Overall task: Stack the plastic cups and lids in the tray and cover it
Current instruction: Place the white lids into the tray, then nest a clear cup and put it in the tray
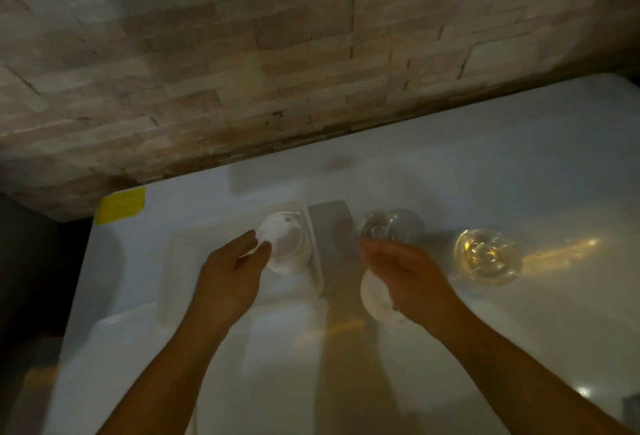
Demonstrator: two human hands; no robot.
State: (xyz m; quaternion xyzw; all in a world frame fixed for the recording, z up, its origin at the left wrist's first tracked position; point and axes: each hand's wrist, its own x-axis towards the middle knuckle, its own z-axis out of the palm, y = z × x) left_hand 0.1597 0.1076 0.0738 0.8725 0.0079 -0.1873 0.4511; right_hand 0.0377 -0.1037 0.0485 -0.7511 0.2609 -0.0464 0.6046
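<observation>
A white rectangular tray [173, 282] lies on the white table, left of centre. A stack of white lids [289, 249] stands in its right end. My left hand [228, 282] reaches over the tray, thumb and forefinger pinching the edge of the top lid. To the right of the tray stands a stack of clear plastic cups [389, 225], and a second clear stack [488, 256] is further right. My right hand [408, 278], blurred, hovers with its fingers apart just in front of the first clear stack. It partly hides another pile of white lids [372, 299].
A grey rectangular patch [329, 223] lies between the tray and the clear cups. Yellow tape [121, 204] marks the table's far left corner. A stone-tile wall [311, 53] runs along the back. The table's left edge [76, 313] drops into darkness.
</observation>
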